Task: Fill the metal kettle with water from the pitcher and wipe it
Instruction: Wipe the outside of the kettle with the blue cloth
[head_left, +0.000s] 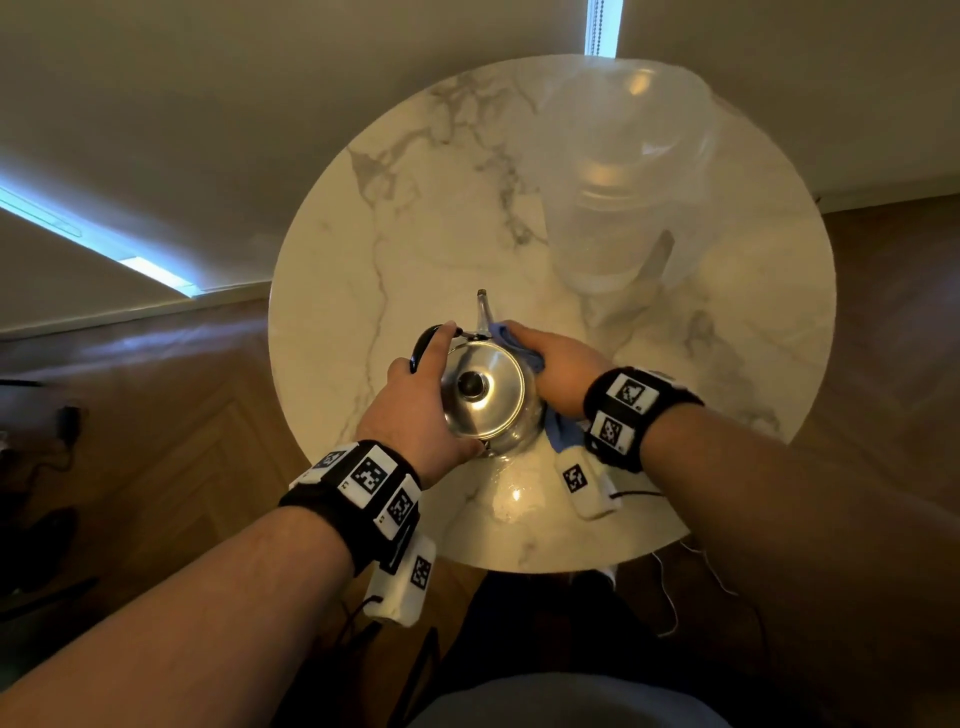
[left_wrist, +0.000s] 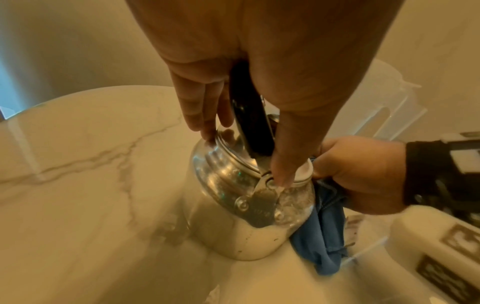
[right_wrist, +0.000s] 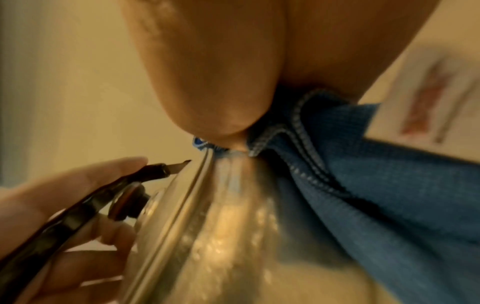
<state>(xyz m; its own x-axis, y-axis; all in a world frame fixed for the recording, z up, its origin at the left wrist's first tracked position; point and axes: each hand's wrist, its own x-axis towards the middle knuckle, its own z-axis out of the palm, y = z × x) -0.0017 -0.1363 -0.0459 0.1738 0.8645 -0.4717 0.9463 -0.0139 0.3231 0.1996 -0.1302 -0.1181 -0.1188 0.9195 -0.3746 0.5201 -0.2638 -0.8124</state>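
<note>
The metal kettle (head_left: 488, 400) stands upright on the near part of the round marble table (head_left: 395, 218), lid on, spout pointing away. The left hand (head_left: 415, 400) comes down from above: its fingers (left_wrist: 197, 111) reach straight down one side of the black handle (left_wrist: 252, 117) and the thumb down the other, tips touching the kettle's shoulder. The right hand (head_left: 556, 369) presses a blue cloth (left_wrist: 322, 232) against the kettle's right flank — its fingers are hidden behind the cloth, so whether they are curled cannot be told. The cloth's loose end hangs to the tabletop. Water droplets show on the kettle wall. A translucent plastic pitcher (head_left: 623, 171) stands farther back on the right, well apart — both forearms reach in from the near edge, wrists banded
</note>
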